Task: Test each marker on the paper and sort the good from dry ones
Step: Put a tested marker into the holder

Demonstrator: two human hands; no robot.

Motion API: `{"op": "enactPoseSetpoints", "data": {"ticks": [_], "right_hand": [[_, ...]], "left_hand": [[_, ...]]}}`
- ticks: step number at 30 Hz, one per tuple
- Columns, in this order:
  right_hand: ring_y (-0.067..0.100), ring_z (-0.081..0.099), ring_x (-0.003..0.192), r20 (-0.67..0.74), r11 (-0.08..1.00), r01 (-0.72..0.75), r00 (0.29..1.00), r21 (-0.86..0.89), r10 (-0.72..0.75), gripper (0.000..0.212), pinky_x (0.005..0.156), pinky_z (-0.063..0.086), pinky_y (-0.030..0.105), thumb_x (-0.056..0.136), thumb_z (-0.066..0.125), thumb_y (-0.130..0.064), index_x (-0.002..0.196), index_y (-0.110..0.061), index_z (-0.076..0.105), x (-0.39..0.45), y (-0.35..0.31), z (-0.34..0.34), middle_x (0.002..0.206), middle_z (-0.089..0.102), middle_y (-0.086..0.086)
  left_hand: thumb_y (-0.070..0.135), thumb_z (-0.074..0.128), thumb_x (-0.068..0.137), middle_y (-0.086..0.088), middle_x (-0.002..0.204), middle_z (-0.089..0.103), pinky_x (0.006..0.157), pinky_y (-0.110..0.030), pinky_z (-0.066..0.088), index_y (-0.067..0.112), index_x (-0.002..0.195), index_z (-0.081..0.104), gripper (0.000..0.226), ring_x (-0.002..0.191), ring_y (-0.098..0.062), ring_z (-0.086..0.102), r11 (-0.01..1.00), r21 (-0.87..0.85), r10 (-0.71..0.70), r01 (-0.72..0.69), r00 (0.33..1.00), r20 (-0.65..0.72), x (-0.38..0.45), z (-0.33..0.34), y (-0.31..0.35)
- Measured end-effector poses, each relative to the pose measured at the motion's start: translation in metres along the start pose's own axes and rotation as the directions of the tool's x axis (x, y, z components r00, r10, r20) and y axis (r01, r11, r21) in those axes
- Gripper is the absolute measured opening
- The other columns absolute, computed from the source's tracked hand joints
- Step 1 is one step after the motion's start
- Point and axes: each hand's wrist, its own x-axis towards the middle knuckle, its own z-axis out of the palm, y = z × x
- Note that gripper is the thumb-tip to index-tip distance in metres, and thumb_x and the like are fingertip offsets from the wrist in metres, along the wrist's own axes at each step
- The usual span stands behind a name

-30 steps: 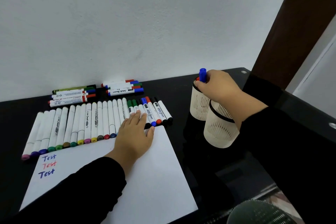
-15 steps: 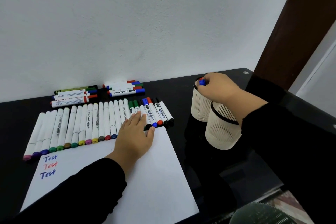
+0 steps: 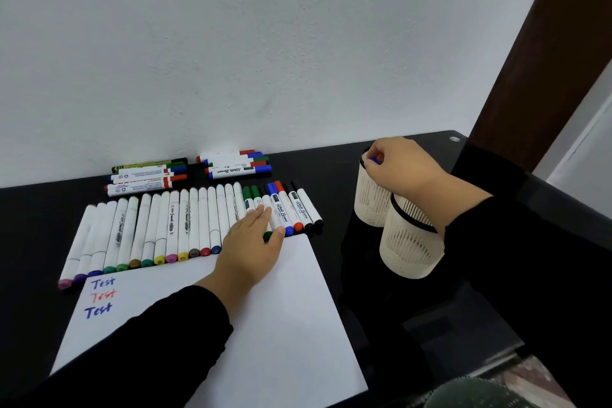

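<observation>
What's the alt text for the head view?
A right hand lowers a blue marker into the far cup of two, while the left hand rests flat on a row of markers above a paper marked "Test" three times.

Blue marker (image 3: 375, 160): now sunk into the far holder (image 3: 371, 195), only its cap showing.
Right hand (image 3: 397, 166): lower, at the holder's rim.

Blue marker (image 3: 375, 161) nearly sunk inside far cup (image 3: 371, 199).

head cam | looks forward-down — near | black table (image 3: 331, 156), white wall (image 3: 265, 43) ahead
</observation>
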Motion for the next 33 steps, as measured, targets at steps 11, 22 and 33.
{"op": "enactPoseSetpoints", "data": {"ticks": [11, 22, 33], "right_hand": [[0.022, 0.041, 0.117, 0.011, 0.973, 0.151, 0.988, -0.173, -0.151, 0.030, 0.091, 0.043, 0.034, 0.098, 0.042, -0.029, 0.117, -0.013, 0.059, -0.006, -0.039, 0.006, 0.120, 0.047, 0.006], [0.020, 0.046, 0.111, 0.127, 0.935, 0.349, 0.932, -0.061, -0.339, 0.028, 0.090, 0.043, 0.029, 0.097, 0.045, -0.026, 0.120, -0.015, 0.059, 0.026, -0.107, 0.076, 0.116, 0.052, 0.005], [0.029, 0.046, 0.114, 0.163, 0.877, 0.461, 0.883, -0.134, -0.439, 0.033, 0.094, 0.039, 0.034, 0.094, 0.049, -0.021, 0.125, -0.012, 0.055, 0.096, -0.143, 0.149, 0.124, 0.051, 0.012]], "left_hand": [[0.034, 0.039, 0.099, 0.004, 0.150, 0.031, 0.104, -0.023, 0.022, 0.027, 0.144, 0.033, 0.046, 0.137, -0.012, 0.029, 0.813, -0.578, -0.117, 0.064, 0.992, -0.055, -0.009, -0.027, -0.004], [0.042, 0.022, 0.095, -0.001, 0.155, 0.020, 0.114, -0.028, 0.013, 0.014, 0.146, 0.027, 0.059, 0.142, -0.016, 0.017, 0.992, 0.085, -0.070, 0.088, 0.978, -0.198, 0.005, -0.061, -0.067], [0.045, 0.027, 0.098, 0.005, 0.158, 0.003, 0.115, -0.027, 0.003, 0.023, 0.150, 0.010, 0.059, 0.144, -0.012, 0.003, 0.977, 0.184, -0.092, 0.105, 0.993, -0.077, 0.010, -0.065, -0.099]]}}
